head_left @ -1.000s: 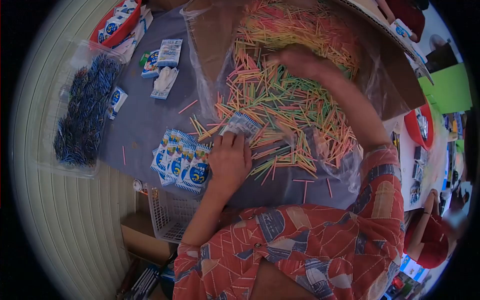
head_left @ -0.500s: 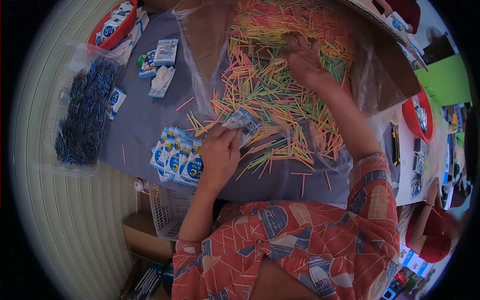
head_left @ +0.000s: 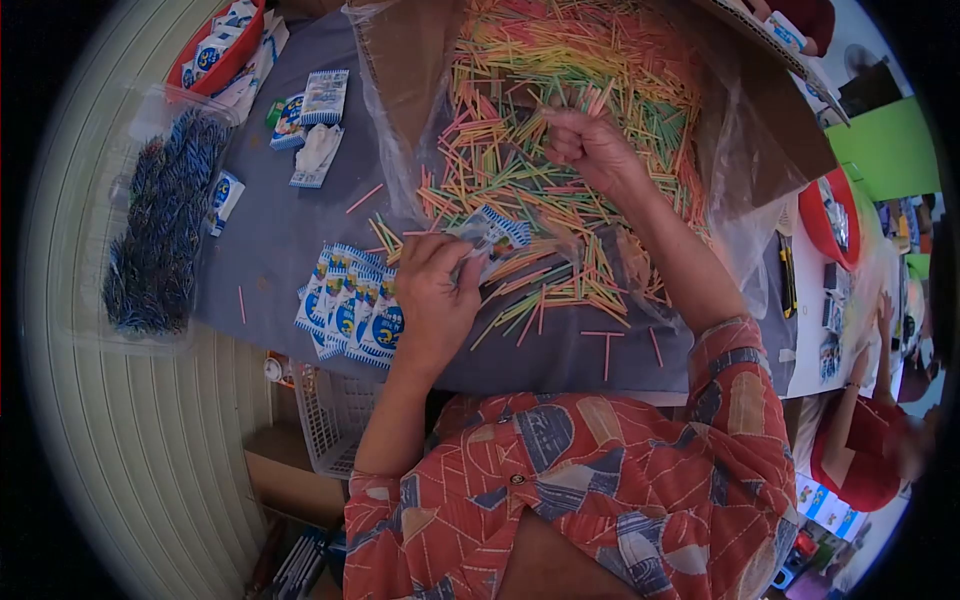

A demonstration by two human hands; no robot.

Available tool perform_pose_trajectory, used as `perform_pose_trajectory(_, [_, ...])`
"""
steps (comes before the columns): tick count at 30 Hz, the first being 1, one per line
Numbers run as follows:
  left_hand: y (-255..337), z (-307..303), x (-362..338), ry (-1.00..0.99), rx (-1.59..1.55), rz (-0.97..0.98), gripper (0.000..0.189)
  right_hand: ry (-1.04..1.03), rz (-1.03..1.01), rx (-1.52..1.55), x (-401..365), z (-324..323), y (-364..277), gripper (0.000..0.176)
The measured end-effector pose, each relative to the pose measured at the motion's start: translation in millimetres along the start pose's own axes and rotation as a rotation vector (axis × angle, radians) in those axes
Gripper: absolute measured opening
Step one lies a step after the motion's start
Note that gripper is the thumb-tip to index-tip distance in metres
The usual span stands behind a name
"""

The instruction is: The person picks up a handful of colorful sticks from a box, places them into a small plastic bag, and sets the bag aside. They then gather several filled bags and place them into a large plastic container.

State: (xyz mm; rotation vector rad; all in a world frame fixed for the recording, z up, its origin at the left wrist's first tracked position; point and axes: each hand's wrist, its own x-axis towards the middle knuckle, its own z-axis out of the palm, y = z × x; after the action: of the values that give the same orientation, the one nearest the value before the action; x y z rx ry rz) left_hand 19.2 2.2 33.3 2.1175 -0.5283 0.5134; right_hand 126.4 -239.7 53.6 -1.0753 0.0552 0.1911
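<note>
Gripping a blue-&-white packet (head_left: 507,232) betw. its fingers, L hand (head_left: 437,295) is nr centre of view; packet projects twd 1 o'clock from it, nr edge of a heap of multicol. sticks (head_left: 560,205). R hand (head_left: 588,148), at approx. 1 o'clock of centre, is over the heap; fingers curled, pinkish sticks at tips/knuckles, but whether any are gripped cannot be told. Overlapping packets (head_left: 345,315) lie on grey surface (head_left: 270,210) at 9 o'clock, beside L hand. Periphery: clear tray (head_left: 150,343), 9:30; red bowl (head_left: 228,72), 10:30; white basket (head_left: 318,420), 8 o'clock.
</note>
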Motion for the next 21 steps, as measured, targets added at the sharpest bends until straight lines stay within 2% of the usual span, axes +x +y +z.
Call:
perform_pose_trajectory(2, [-1.8,2.6,2.1,0.067,-0.056,0.008,0.017,0.019,-0.014,0.015,-3.9,11.7,-7.8,0.009])
perform_pose_trajectory(4, [-6.1,6.5,2.3,0.068,-0.159,-0.024,0.015,-0.203,-0.128,0.047,-10.7,21.2,-16.9,0.019])
perform_pose_trajectory(7, [-4.8,10.0,2.3,0.025,-0.283,-0.106,0.014,-0.304,-0.185,-0.052,-17.7,26.1,-21.8,0.025])
perform_pose_trajectory(11, [-6.2,14.6,-2.5,0.006,-0.37,-0.207,0.011,-0.277,-0.151,0.029,-32.3,34.2,-7.7,0.037])
perform_pose_trajectory(14, [-5.3,16.4,-3.9,-0.007,-0.442,-0.259,0.011,-0.319,-0.221,0.025,-43.7,43.9,-8.9,0.044])
perform_pose_trajectory(16, [-8.9,21.1,-5.8,0.038,-0.484,-0.154,0.012,-0.314,-0.385,-0.048,-49.9,53.9,-9.3,0.049])
perform_pose_trajectory(20, [-7.5,18.0,-6.9,0.01,-0.358,-0.105,0.02,-0.358,-0.378,-0.067,-59.3,56.5,-0.6,0.051])
perform_pose_trajectory(21, [-4.8,15.2,-4.8,0.036,-0.042,0.069,0.02,-0.334,-0.343,-0.073,-61.9,57.5,1.8,0.051])
